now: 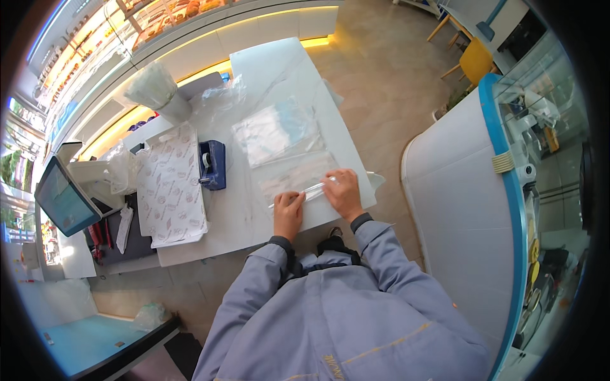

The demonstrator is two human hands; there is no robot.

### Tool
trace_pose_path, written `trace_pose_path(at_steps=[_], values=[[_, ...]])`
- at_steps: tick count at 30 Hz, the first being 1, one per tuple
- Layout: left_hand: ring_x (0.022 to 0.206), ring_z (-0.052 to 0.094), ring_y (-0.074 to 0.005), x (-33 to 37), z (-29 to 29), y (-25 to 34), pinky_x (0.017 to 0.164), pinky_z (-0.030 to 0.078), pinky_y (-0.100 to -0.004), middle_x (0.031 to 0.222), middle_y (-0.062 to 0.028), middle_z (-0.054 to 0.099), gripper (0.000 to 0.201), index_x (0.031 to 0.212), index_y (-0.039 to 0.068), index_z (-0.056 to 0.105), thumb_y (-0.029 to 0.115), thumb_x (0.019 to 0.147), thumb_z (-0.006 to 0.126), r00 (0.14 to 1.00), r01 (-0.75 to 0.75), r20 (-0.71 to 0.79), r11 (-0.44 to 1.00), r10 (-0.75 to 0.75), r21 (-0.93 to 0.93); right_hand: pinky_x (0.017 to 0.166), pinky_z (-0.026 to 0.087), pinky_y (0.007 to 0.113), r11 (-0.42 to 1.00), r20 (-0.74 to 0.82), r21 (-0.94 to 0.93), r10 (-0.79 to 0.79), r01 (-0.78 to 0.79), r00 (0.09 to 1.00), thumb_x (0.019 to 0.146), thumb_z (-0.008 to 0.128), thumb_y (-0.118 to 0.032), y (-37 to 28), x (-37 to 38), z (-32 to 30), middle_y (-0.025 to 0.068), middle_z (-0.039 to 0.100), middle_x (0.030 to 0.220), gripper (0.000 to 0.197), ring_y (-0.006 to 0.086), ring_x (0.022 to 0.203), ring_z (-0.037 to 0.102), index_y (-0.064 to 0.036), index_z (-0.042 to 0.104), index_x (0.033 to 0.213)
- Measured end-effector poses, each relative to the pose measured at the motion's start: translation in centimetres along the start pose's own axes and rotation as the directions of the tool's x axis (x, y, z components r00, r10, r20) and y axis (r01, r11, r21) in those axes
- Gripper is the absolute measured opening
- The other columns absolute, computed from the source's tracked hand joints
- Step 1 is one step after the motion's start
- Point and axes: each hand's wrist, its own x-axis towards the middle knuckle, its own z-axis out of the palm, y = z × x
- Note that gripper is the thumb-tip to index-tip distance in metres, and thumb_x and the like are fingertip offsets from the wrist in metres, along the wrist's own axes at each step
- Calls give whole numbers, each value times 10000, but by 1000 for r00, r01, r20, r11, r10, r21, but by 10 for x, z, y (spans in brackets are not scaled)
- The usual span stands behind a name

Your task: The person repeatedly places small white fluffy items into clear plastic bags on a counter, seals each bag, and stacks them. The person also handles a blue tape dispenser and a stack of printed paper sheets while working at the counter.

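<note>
Both my hands are at the near edge of the white marble-look table [232, 235]. My left hand [289, 214] pinches one end of a narrow, shiny fold of a clear plastic bag [313, 190]. The other end of that fold is in the closed fingers of my right hand [344, 194], a little farther right and higher. Beyond the hands, flat clear plastic packets [273, 136] lie on the tabletop, one with a pale blue patch. I cannot make out where the held plastic ends and the sheet below it begins.
A dark blue tape dispenser [213, 165] stands left of the packets, beside a stack of printed paper [168, 184]. Farther left is a screen terminal [67, 193]. A bin with plastic bags [152, 86] stands at the far left. A white curved counter [457, 197] is to my right.
</note>
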Motion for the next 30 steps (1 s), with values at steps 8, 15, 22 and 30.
trace_pose_path(at_steps=[8, 15, 22, 30], values=[[997, 567, -315, 2, -2, 1, 868, 486, -407, 1003, -94, 642, 369, 1068, 99, 751, -69, 755, 652, 1000, -6, -1, 1000, 6, -11, 949, 412, 431, 986, 140, 130, 87, -105, 986, 793, 711, -191, 0, -16, 4, 51, 625, 1070, 225, 276, 1074, 557, -88, 695, 992], [993, 567, -317, 1, 2, -3, 873, 489, -410, 1012, -95, 640, 353, 1050, 78, 746, -49, 732, 661, 1000, -6, -8, 1000, 5, -23, 1100, 201, 643, 971, 121, -83, 234, -225, 965, 699, 756, -367, -36, -12, 31, 49, 561, 1207, 496, 277, 1227, 470, -110, 621, 1102], [997, 565, -313, 3, -3, 1, 862, 494, -395, 1020, -95, 639, 361, 1063, 87, 749, -64, 748, 662, 1000, -14, 9, 1000, 14, -9, 1122, 184, 609, 959, 117, -55, 284, -279, 952, 688, 759, -359, 0, -17, 15, 34, 548, 1246, 501, 260, 1262, 444, -142, 612, 1114], [1004, 564, -311, 3, -5, 0, 868, 496, -389, 1024, -95, 640, 364, 1066, 92, 752, -63, 750, 658, 1000, -4, 20, 1000, 4, -18, 1084, 298, 449, 965, 161, 24, 252, -259, 954, 704, 774, -303, 31, -9, -14, 30, 572, 1238, 466, 268, 1215, 475, -131, 648, 1119]])
